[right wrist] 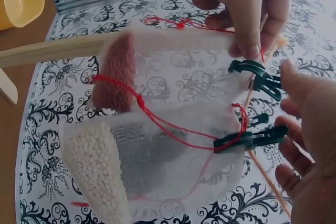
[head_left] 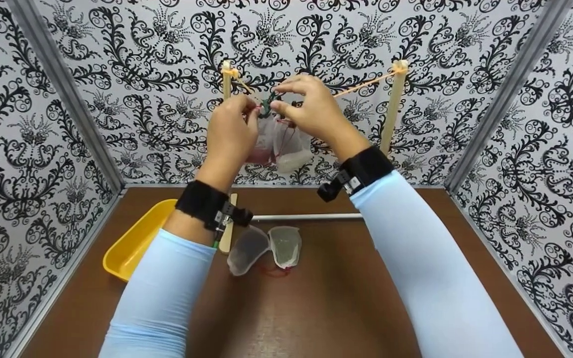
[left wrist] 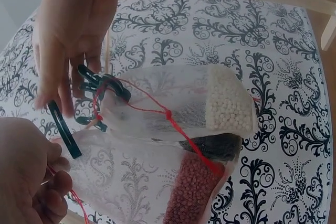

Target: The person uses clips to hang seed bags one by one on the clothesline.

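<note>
My left hand (head_left: 232,129) pinches the top edge of a sheer mesh drawstring bag with reddish grains (right wrist: 115,72) in its bottom. Beside it, my right hand (head_left: 311,107) holds a dark green clothes peg (right wrist: 257,74) between thumb and fingers, its jaws at that bag's top corner. A second mesh bag with white beads (left wrist: 231,100) hangs alongside from the orange cord (head_left: 366,83), with green pegs (right wrist: 249,139) at its top. Its red drawstring (left wrist: 168,114) dangles loosely across it. The fingertips are partly hidden in the head view.
Wooden posts (head_left: 393,114) hold the cord at both ends. On the brown table (head_left: 336,298) lie a dark-filled mesh bag (head_left: 249,251) and a greenish one (head_left: 285,246). A yellow tray (head_left: 137,243) stands at the left, and a pale rod (head_left: 311,217) lies behind the bags.
</note>
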Demonstrator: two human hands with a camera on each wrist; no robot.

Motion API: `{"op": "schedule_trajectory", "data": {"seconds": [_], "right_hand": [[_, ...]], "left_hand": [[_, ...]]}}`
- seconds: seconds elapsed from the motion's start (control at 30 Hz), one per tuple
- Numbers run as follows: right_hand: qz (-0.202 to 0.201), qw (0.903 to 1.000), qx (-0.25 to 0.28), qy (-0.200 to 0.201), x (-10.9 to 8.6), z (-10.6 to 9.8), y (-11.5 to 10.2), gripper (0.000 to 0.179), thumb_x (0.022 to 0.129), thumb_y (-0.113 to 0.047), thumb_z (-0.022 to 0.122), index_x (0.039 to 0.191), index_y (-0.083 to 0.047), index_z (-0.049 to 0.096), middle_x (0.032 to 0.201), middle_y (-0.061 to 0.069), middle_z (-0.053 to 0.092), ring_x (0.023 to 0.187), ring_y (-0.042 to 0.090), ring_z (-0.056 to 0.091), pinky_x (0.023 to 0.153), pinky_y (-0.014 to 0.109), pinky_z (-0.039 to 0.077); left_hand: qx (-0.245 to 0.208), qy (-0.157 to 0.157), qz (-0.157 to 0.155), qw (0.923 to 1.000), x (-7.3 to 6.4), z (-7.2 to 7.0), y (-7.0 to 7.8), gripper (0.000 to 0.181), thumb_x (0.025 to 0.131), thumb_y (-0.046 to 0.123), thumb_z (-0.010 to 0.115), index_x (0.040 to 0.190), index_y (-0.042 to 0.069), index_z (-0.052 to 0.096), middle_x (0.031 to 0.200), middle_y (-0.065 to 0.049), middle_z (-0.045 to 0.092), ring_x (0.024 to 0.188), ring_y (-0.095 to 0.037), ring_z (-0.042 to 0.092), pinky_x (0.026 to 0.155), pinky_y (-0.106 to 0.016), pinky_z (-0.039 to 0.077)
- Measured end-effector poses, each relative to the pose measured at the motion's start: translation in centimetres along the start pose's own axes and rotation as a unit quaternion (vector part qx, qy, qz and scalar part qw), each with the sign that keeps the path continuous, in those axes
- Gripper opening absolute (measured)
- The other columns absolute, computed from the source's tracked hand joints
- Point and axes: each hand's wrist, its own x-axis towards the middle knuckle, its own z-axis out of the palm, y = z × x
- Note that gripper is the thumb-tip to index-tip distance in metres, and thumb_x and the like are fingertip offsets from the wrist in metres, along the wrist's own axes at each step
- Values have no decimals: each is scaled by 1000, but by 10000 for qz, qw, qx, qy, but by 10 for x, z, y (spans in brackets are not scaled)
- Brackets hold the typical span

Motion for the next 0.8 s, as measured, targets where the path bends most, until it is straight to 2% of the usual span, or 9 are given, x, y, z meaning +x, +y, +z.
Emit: {"op": "schedule_trajectory", "data": {"seconds": [0.03, 0.13, 0.23, 0.27, 0.33, 0.47, 0.57, 0.7, 0.8], "right_hand": [[10, 9999, 147, 75, -4, -2, 1, 49, 106, -50, 77, 146, -23, 76, 162, -6, 65, 155, 15, 54, 136, 35, 39], [-71, 9960, 783, 427, -16, -8, 7, 39, 108, -43, 75, 137, -17, 79, 150, -3, 72, 140, 16, 65, 123, 29, 51], [-126, 9861, 1438, 827, -33, -14, 18, 29, 110, -34, 75, 128, -12, 80, 131, 1, 77, 119, 17, 72, 104, 25, 61], [-166, 9819, 1612, 978, -39, -15, 23, 26, 110, -32, 75, 124, -10, 81, 123, 2, 78, 110, 18, 72, 96, 25, 63], [-140, 9740, 1849, 1299, -54, -17, 36, 23, 110, -29, 76, 119, -9, 82, 113, 2, 78, 99, 17, 72, 88, 24, 64], [-42, 9637, 1911, 1866, -84, -15, 68, 20, 108, -27, 79, 106, -7, 83, 91, -2, 74, 78, 15, 66, 68, 22, 58], [-105, 9619, 1666, 2165, -105, -9, 97, 22, 107, -21, 79, 94, -3, 82, 77, -6, 68, 66, 12, 59, 57, 19, 51], [5, 9619, 1349, 2379, -129, 0, 132, 25, 104, -13, 81, 84, 0, 80, 68, -11, 65, 58, 8, 56, 53, 17, 48], [426, 9616, 1323, 2365, -146, 8, 157, 25, 103, -11, 82, 82, 2, 80, 67, -14, 64, 58, 5, 56, 53, 15, 48]], "left_hand": [[47, 15, 20, 10000, -1, 0, 0, 15, 111, 15, 72, 123, 7, 77, 126, -12, 81, 113, -28, 77, 101, -37, 65], [97, 52, 35, 9999, -4, -1, 0, 16, 111, 17, 72, 123, 7, 76, 126, -12, 80, 114, -30, 76, 102, -40, 65], [92, 72, -108, 9999, -9, -3, -3, 19, 112, 21, 72, 125, 9, 76, 125, -10, 78, 114, -30, 75, 99, -41, 65], [56, 91, -175, 9998, -12, -4, -5, 20, 112, 22, 72, 126, 9, 76, 126, -9, 77, 114, -30, 74, 98, -41, 65], [19, 152, -315, 9994, -18, -5, -8, 22, 111, 24, 72, 127, 9, 77, 127, -9, 75, 111, -29, 73, 95, -41, 65], [39, 356, -421, 9985, -35, -9, -17, 23, 110, 23, 74, 124, 6, 78, 123, -11, 69, 100, -28, 71, 84, -41, 66], [125, 490, -385, 9980, -47, -12, -24, 21, 108, 22, 74, 117, 4, 79, 117, -12, 67, 94, -31, 71, 80, -44, 65], [191, 612, -445, 9969, -60, -14, -40, 20, 106, 22, 74, 111, 4, 80, 115, -12, 70, 99, -34, 72, 88, -49, 64], [266, 527, -677, 9960, -68, -16, -58, 20, 107, 23, 73, 111, 5, 80, 117, -13, 72, 105, -37, 73, 94, -52, 64]]}}
